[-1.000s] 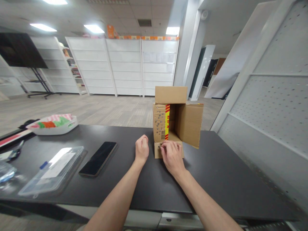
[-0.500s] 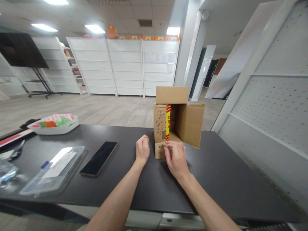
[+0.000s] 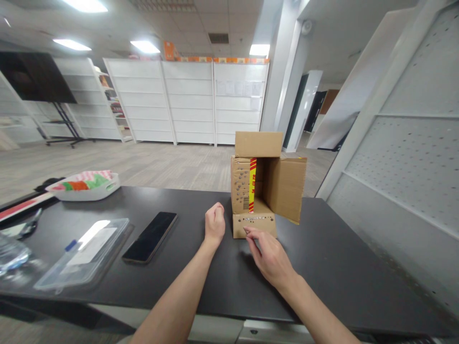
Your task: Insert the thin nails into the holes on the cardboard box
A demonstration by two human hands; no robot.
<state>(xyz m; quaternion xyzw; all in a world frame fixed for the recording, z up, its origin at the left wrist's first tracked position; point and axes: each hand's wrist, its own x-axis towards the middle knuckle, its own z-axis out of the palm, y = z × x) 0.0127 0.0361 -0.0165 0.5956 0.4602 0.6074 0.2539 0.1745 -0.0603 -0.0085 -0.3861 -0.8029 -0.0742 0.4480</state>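
Note:
A brown cardboard box (image 3: pixel 283 186) lies on its side on the dark table (image 3: pixel 333 258), its open mouth facing me and its flaps spread. Red and yellow tape runs down its left flap. The bottom flap (image 3: pixel 254 225) lies flat on the table and shows a row of small holes. My right hand (image 3: pixel 269 255) rests just in front of that flap, fingertips touching its near edge, holding nothing. My left hand (image 3: pixel 214 223) is a loose fist on the table left of the box, apart from it.
A black phone (image 3: pixel 150 237) lies left of my left hand. A clear plastic lid with a blue pen (image 3: pixel 84 251) sits further left. A white tray of colourful items (image 3: pixel 84 185) stands at the back left. White shelving panels lean at the right.
My right hand has drawn back off the bottom flap toward me, uncovering the row of holes. My left fist has stayed in place.

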